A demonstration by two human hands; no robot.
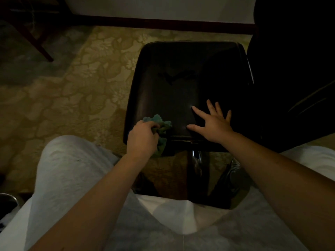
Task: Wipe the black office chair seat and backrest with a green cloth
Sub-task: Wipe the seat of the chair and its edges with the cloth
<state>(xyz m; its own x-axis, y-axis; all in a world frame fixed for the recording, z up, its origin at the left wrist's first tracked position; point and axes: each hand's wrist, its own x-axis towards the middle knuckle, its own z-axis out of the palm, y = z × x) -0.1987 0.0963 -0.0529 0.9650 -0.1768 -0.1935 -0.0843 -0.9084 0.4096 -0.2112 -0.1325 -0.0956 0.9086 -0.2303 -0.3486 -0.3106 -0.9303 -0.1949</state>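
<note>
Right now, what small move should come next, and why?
Probably slide the left hand and bunched green cloth forward across the glossy black chair seat: it sits at the near left corner, with the spread right hand resting on the seat.

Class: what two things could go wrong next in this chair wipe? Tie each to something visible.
The green cloth is bunched in the left hand and partly hangs off the chair seat; it may wipe little. The right hand rests flat near the front edge, so leaning could tip the seat.
</note>
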